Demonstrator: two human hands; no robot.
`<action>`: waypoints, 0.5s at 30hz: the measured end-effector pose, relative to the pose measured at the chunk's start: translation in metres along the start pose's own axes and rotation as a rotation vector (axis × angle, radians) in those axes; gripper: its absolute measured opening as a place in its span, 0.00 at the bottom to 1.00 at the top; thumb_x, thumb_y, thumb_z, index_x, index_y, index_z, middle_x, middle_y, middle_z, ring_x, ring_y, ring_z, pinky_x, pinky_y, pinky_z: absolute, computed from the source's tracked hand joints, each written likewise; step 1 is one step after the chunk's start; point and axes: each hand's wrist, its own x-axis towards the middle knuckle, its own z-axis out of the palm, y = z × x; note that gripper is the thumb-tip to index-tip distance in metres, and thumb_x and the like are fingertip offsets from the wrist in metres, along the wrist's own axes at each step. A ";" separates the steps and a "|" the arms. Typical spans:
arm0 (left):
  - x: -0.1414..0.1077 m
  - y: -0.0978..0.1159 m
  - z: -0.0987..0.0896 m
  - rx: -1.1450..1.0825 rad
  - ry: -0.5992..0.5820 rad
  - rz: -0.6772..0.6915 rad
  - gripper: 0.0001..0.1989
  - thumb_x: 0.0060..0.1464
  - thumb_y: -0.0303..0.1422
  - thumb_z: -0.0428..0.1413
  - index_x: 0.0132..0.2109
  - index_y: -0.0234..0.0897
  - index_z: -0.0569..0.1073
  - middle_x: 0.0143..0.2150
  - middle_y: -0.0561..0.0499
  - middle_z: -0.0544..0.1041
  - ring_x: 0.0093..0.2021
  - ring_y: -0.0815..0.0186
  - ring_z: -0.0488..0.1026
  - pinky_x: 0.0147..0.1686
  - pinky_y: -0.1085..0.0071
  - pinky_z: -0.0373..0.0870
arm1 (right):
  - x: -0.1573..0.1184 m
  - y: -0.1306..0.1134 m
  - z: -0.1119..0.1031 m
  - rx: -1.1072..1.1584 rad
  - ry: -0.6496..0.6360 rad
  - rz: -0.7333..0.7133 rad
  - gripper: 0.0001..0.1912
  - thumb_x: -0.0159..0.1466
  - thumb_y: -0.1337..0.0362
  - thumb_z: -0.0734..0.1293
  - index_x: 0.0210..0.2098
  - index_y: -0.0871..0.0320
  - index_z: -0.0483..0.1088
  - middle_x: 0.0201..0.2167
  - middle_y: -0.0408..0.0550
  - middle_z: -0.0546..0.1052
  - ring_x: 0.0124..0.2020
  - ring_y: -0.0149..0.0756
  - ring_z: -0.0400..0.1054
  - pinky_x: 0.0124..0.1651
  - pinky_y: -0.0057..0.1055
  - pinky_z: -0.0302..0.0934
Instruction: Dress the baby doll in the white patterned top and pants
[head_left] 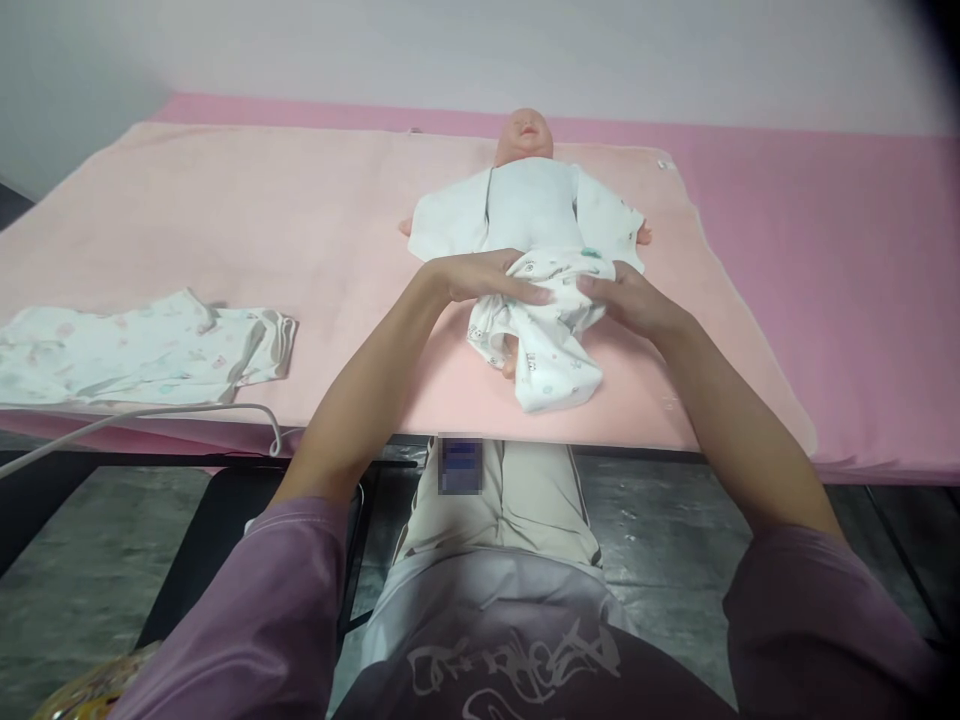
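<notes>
On its back lies a baby doll [527, 134], head toward the wall, arms spread to the sides. A white long-sleeved baby top [531, 200] covers its chest and arms. Printed white baby pants [559, 350] are bunched around its lower body, and a bit of a foot shows at the left leg opening. My left hand [499, 278] grips the pants at the waist on the left, thumb lying over the cloth. From the other side my right hand [634, 298] pinches the same waist area. The fingertips of both hands are partly hidden in the fabric.
A folded printed baby garment [135, 350] lies on the left of the light pink mat [315, 220]. A white cable [187, 410] crosses the front left table edge. A darker pink cloth [810, 270] shows at right. A black chair [202, 540] stands below.
</notes>
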 end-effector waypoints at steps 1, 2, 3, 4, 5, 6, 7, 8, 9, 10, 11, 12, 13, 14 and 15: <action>-0.001 0.000 -0.001 0.000 -0.021 0.005 0.44 0.46 0.63 0.76 0.65 0.46 0.84 0.47 0.42 0.90 0.53 0.42 0.88 0.54 0.46 0.87 | 0.003 0.002 0.002 0.023 0.042 -0.015 0.34 0.61 0.30 0.80 0.51 0.51 0.82 0.40 0.48 0.85 0.50 0.54 0.82 0.50 0.44 0.79; -0.002 0.000 -0.002 -0.001 -0.034 0.009 0.46 0.45 0.63 0.77 0.66 0.47 0.83 0.48 0.42 0.90 0.54 0.41 0.88 0.54 0.44 0.87 | 0.005 0.003 0.004 0.043 0.062 -0.022 0.36 0.61 0.28 0.79 0.52 0.50 0.81 0.40 0.48 0.84 0.50 0.54 0.81 0.50 0.44 0.79; -0.002 -0.001 -0.002 -0.003 -0.034 0.015 0.47 0.44 0.62 0.77 0.67 0.47 0.83 0.49 0.41 0.90 0.55 0.40 0.87 0.55 0.43 0.87 | 0.007 0.004 0.006 0.060 0.064 -0.020 0.39 0.60 0.26 0.79 0.54 0.49 0.80 0.41 0.48 0.84 0.50 0.54 0.81 0.50 0.45 0.79; -0.003 -0.002 -0.003 -0.009 -0.021 0.023 0.48 0.44 0.62 0.78 0.68 0.48 0.82 0.50 0.41 0.90 0.56 0.39 0.87 0.55 0.42 0.86 | 0.008 0.004 0.007 0.074 0.055 -0.015 0.41 0.59 0.24 0.78 0.56 0.48 0.80 0.42 0.48 0.84 0.51 0.54 0.81 0.50 0.45 0.79; -0.003 -0.004 -0.003 -0.018 0.000 0.032 0.48 0.44 0.62 0.78 0.68 0.48 0.82 0.51 0.41 0.90 0.57 0.39 0.87 0.56 0.42 0.86 | 0.008 0.004 0.008 0.081 0.040 -0.009 0.43 0.59 0.23 0.77 0.58 0.48 0.79 0.42 0.48 0.84 0.51 0.54 0.81 0.50 0.45 0.78; -0.003 -0.005 -0.003 -0.027 0.020 0.042 0.48 0.45 0.62 0.78 0.69 0.48 0.82 0.52 0.41 0.90 0.58 0.39 0.86 0.57 0.42 0.86 | 0.008 0.004 0.008 0.080 0.030 -0.004 0.44 0.58 0.22 0.77 0.58 0.47 0.79 0.42 0.48 0.84 0.51 0.55 0.81 0.49 0.45 0.78; -0.002 -0.007 -0.002 -0.037 0.036 0.050 0.47 0.46 0.62 0.77 0.69 0.48 0.81 0.52 0.42 0.90 0.59 0.39 0.86 0.58 0.43 0.85 | 0.008 0.004 0.007 0.073 0.029 -0.004 0.44 0.58 0.23 0.78 0.57 0.48 0.79 0.42 0.48 0.84 0.52 0.55 0.81 0.49 0.45 0.78; -0.001 -0.008 -0.002 -0.044 0.044 0.055 0.47 0.48 0.62 0.76 0.70 0.48 0.81 0.52 0.42 0.90 0.60 0.39 0.86 0.60 0.43 0.85 | 0.008 0.003 0.007 0.063 0.037 -0.007 0.43 0.57 0.23 0.79 0.56 0.48 0.80 0.42 0.48 0.84 0.52 0.56 0.81 0.48 0.44 0.77; 0.000 -0.009 -0.001 -0.048 0.048 0.055 0.45 0.50 0.62 0.75 0.70 0.47 0.81 0.52 0.42 0.89 0.60 0.40 0.85 0.61 0.44 0.84 | 0.008 0.003 0.006 0.054 0.051 -0.013 0.42 0.57 0.24 0.79 0.55 0.48 0.80 0.42 0.48 0.84 0.52 0.56 0.80 0.47 0.44 0.77; 0.001 -0.010 -0.001 -0.049 0.048 0.050 0.44 0.52 0.62 0.74 0.70 0.47 0.81 0.53 0.41 0.89 0.61 0.40 0.85 0.62 0.45 0.84 | 0.009 0.004 0.006 0.053 0.070 -0.022 0.41 0.57 0.24 0.79 0.54 0.48 0.80 0.42 0.48 0.84 0.53 0.56 0.80 0.47 0.43 0.77; 0.002 -0.010 0.000 -0.047 0.045 0.042 0.43 0.53 0.62 0.74 0.69 0.47 0.81 0.53 0.41 0.89 0.62 0.41 0.85 0.63 0.46 0.83 | 0.010 0.004 0.007 0.061 0.091 -0.035 0.42 0.57 0.24 0.79 0.54 0.48 0.79 0.42 0.48 0.84 0.53 0.56 0.80 0.47 0.44 0.77; 0.003 -0.009 0.001 -0.045 0.037 0.033 0.42 0.54 0.62 0.73 0.69 0.47 0.81 0.53 0.41 0.89 0.62 0.42 0.85 0.64 0.47 0.83 | 0.011 0.005 0.007 0.076 0.112 -0.050 0.42 0.57 0.23 0.78 0.55 0.48 0.79 0.42 0.48 0.83 0.53 0.56 0.80 0.48 0.44 0.77; 0.004 -0.009 0.001 -0.045 0.024 0.028 0.41 0.55 0.62 0.73 0.69 0.47 0.81 0.53 0.41 0.89 0.62 0.42 0.85 0.64 0.48 0.83 | 0.012 0.006 0.009 0.095 0.129 -0.065 0.44 0.58 0.21 0.76 0.57 0.48 0.78 0.42 0.48 0.83 0.53 0.56 0.80 0.48 0.45 0.78; 0.004 -0.009 0.002 -0.047 0.012 0.030 0.41 0.55 0.61 0.73 0.68 0.47 0.82 0.53 0.42 0.89 0.62 0.43 0.85 0.64 0.49 0.84 | 0.013 0.006 0.010 0.112 0.141 -0.076 0.45 0.59 0.20 0.75 0.58 0.47 0.78 0.42 0.48 0.83 0.52 0.56 0.80 0.48 0.45 0.78; 0.005 -0.009 0.002 -0.051 0.009 0.037 0.40 0.55 0.61 0.73 0.68 0.47 0.82 0.54 0.42 0.89 0.62 0.43 0.85 0.64 0.49 0.84 | 0.013 0.006 0.010 0.124 0.141 -0.078 0.45 0.59 0.20 0.74 0.59 0.47 0.77 0.42 0.48 0.83 0.52 0.55 0.81 0.48 0.46 0.78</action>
